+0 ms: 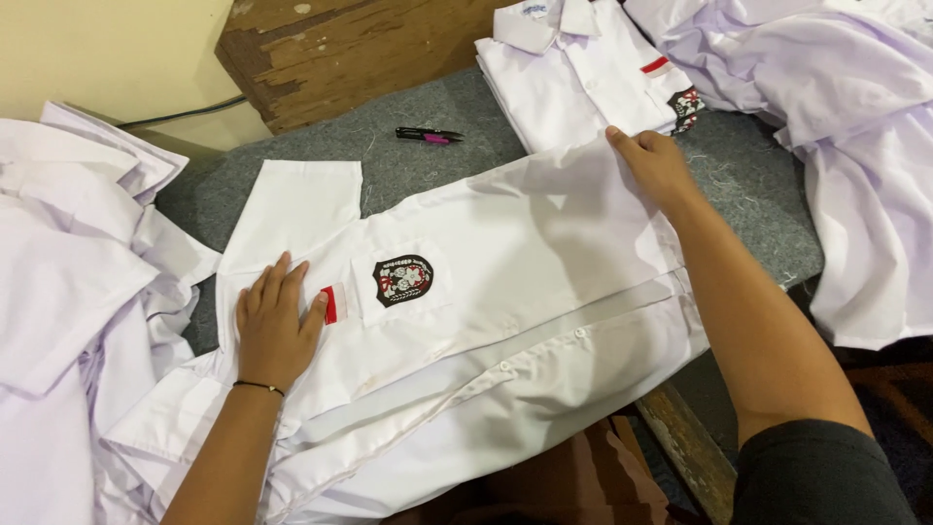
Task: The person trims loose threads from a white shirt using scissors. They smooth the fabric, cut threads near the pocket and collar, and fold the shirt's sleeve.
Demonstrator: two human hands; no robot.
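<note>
This looks like a small garment workshop or uniform finishing room. A grey felt-covered worktable [437,136] carries heaps of identical white shirts [68,292] at nine o'clock and at two o'clock, with a folded, badged shirt [573,78] at twelve. Thread snips [428,135] lie near eleven, beside a worn wooden block [350,49].

The white shirt [505,292] runs off the near edge; the left pile of shirts [68,292] is cut by the frame; the folded shirt's [583,78] collar is clipped at the far edge.
</note>
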